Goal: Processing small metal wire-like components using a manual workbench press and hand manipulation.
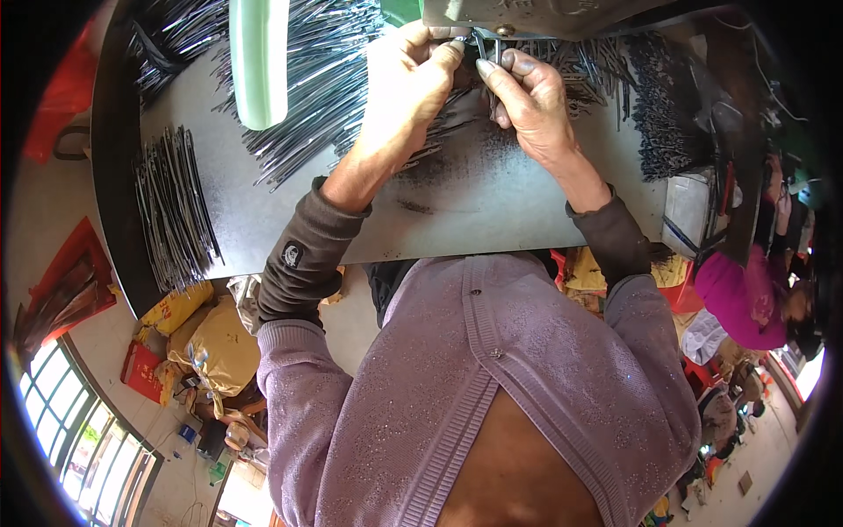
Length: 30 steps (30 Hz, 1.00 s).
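Observation:
My left hand (408, 75) is closed in a pinch at the far edge of the metal worktable (492, 220), just under a grey machine part (544, 16). What its fingertips hold is too small to make out. Close beside it, my right hand (531, 101) grips a thin dark metal strip (497, 75) between thumb and fingers, with the strip pointing up toward the machine. To the left of my hands lies a broad spread of long thin dark strips (316, 114), partly covered by my left hand and wrist.
A pale green curved bar (260, 66) overhangs the strips. A neater bundle of strips (176, 211) lies at the table's left edge, and a dense dark stack (665, 114) at the right. Beyond the table are a yellow sack (224, 342) and a person in magenta (742, 299).

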Tool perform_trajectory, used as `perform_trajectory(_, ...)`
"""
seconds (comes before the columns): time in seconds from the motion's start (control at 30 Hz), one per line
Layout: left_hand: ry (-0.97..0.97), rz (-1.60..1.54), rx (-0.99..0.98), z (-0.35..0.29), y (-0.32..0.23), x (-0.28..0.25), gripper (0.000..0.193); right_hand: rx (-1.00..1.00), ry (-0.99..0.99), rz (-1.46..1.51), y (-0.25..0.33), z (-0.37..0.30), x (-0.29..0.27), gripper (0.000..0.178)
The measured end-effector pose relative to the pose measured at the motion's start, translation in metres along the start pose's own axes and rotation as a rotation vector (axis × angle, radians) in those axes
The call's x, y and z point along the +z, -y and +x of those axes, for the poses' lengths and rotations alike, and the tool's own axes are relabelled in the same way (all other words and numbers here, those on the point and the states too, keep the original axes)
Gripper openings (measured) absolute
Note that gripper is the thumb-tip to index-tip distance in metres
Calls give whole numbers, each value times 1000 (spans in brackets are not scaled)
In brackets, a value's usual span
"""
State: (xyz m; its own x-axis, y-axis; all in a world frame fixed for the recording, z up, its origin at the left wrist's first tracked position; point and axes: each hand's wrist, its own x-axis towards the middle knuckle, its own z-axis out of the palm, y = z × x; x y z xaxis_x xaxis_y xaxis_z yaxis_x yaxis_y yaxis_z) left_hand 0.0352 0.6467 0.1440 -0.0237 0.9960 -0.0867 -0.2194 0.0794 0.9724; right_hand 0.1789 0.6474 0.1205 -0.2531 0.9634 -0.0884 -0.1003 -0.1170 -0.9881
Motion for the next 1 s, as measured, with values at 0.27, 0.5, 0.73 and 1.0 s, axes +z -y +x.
perform_trajectory(0.27,5,-19,-54,1,2,-2,13,17,-5,-16,2,1,1,16)
perform_trajectory(0.5,49,-55,-82,1,3,-6,15,12,-6,-4,0,1,2,14)
perform_trajectory(0.73,35,-22,-41,3,7,-5,15,48,11,-12,0,2,0,14)
perform_trajectory(1.0,9,485,250,9,1,-8,12,238,41,314,8,-2,3,14)
